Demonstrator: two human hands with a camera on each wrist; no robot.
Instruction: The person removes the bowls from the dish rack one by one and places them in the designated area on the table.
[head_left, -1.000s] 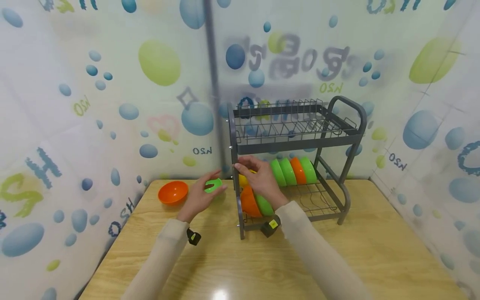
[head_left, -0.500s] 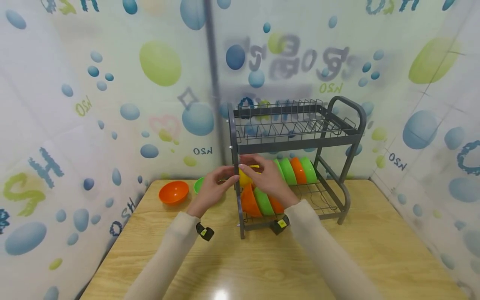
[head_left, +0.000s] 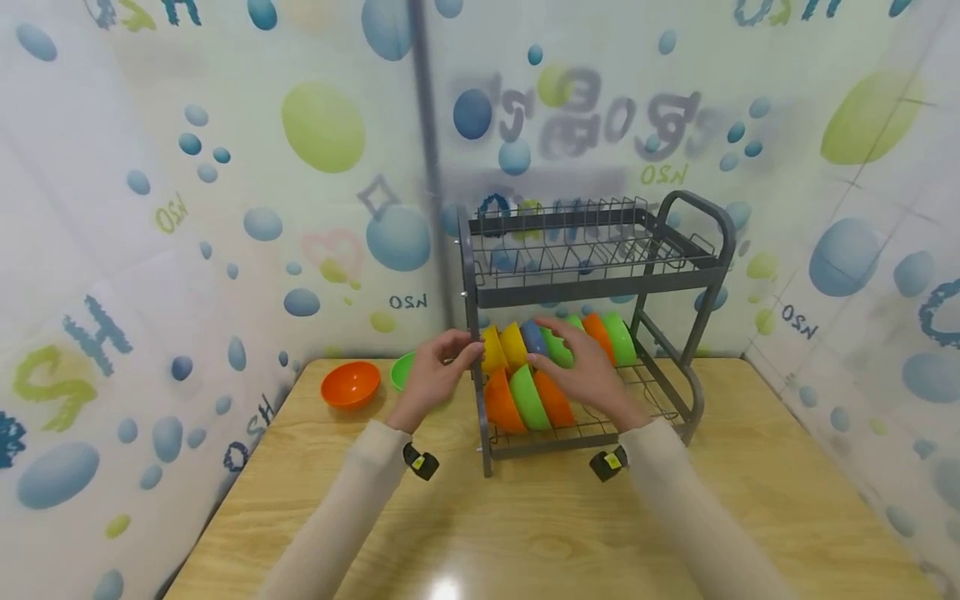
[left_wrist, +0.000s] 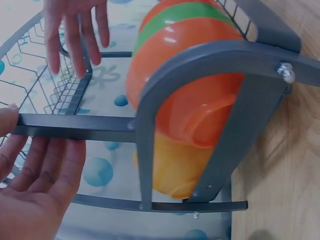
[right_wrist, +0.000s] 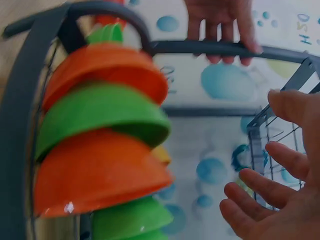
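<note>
Two hands work at a grey rack [head_left: 592,275] that stands toward the back edge of a wooden table [head_left: 525,533]. The left hand [head_left: 435,377] is at the rack's left end, its fingers resting against the upright post there; in the left wrist view the left hand [left_wrist: 35,185] lies loose with its fingers nearly straight along a rack bar, thumb on the other side, not clenched round it. The right hand [head_left: 588,371] hovers over the lower shelf with fingers spread and only gently bent, holding nothing; its fingertips are just beside the bowls standing on edge in the back row. The right wrist view shows the right hand [right_wrist: 272,195] likewise spread, near the wire of the rack, and whether it touches a bowl I cannot tell. On the lower shelf, a front row holds an orange bowl [head_left: 498,402], a green bowl [head_left: 527,397] and another orange one, packed against each other at the shelf's left end. Behind them the back row runs from yellow bowls [head_left: 504,347] at the left through a blue bowl [head_left: 532,337] to green and orange ones at the right. Left of the rack, near the table's back left corner, a loose orange bowl [head_left: 349,384] lies open side up, with a loose green bowl [head_left: 402,372] just beside it, partly hidden by the left hand.
</note>
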